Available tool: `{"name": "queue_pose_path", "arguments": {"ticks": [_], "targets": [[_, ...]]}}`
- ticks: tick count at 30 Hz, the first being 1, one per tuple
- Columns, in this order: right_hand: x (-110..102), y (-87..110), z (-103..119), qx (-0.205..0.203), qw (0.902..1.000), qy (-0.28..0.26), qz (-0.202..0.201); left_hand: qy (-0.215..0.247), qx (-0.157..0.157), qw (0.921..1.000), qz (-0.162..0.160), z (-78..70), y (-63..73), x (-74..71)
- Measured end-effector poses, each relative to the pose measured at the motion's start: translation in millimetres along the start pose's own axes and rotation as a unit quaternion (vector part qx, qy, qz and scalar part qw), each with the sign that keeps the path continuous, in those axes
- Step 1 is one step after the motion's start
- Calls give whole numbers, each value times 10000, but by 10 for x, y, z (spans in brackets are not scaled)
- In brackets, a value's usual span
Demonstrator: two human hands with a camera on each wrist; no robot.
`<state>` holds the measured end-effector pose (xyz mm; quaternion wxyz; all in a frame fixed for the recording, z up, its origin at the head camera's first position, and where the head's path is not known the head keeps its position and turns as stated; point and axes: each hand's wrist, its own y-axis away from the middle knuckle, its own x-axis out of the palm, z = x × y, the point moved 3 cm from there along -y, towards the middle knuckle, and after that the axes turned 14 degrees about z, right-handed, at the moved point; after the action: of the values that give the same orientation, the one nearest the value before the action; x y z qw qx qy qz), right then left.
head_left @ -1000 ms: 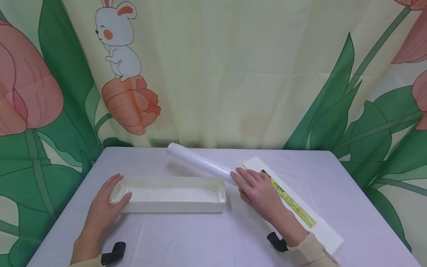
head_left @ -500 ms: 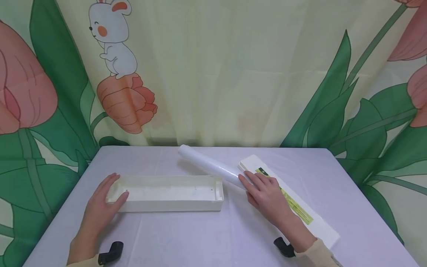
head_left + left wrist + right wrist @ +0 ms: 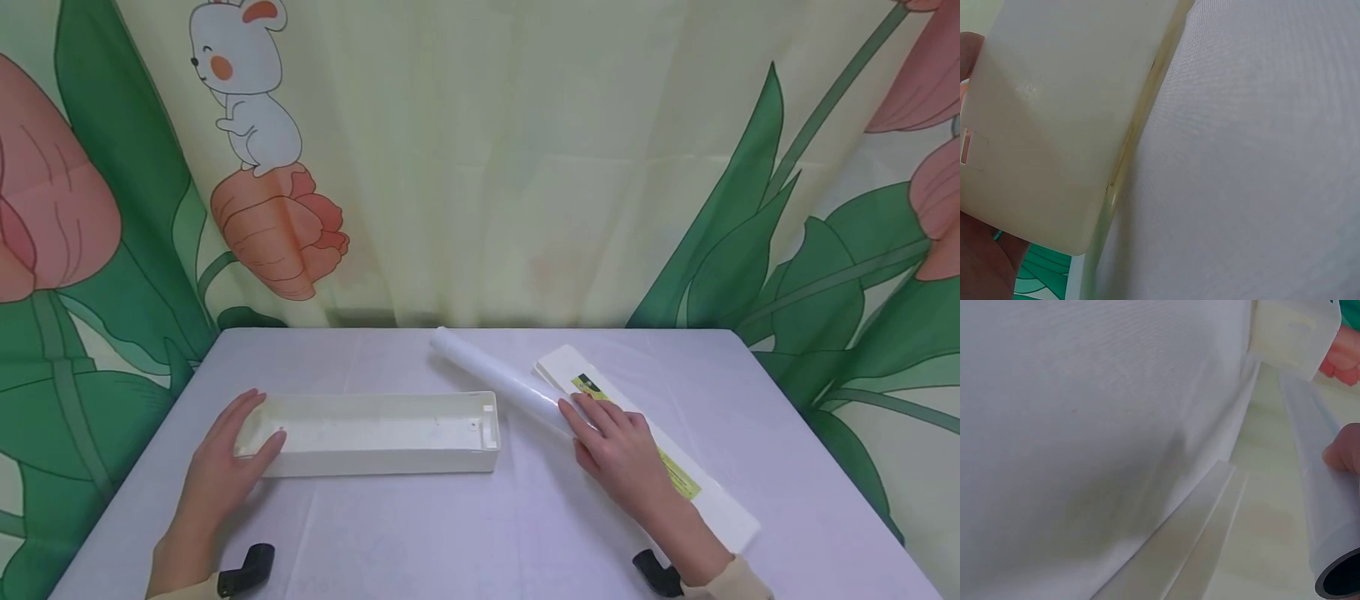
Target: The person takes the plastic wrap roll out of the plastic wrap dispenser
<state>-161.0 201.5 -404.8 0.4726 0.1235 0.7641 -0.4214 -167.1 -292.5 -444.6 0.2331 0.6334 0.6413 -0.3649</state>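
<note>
My left hand grips the left end of a long, open white plastic box, its thumb at the front and the fingers toward the back. The left wrist view shows a smooth wall of that box close up. To the right of the box, my right hand holds the near end of a roll of clear plastic film. The roll slants away to the back left, beside the box. Its hollow end with a dark core faces the right wrist camera. The palm side of the right hand is hidden in the head view.
A long white lid-like piece with a yellow-green label lies slanted on the table, partly under the right hand and forearm. A white cloth covers the table. Behind the table's back edge hangs a printed curtain.
My right hand has drawn the film roll rightward, away from the box, toward the labelled piece. The left hand stays at the box's left end. The head view has shifted slightly.
</note>
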Motion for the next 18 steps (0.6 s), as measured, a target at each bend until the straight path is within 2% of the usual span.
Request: {"name": "queue_pose_path", "arguments": {"ticks": [11,18], "targets": [[-82,268,-31,425,9986,-20,314,18,85,10000,-33,7,2,-4],[-126,446,-8,600,9979,6,223,19,70,10000,-18,-11,3,-5]]}}
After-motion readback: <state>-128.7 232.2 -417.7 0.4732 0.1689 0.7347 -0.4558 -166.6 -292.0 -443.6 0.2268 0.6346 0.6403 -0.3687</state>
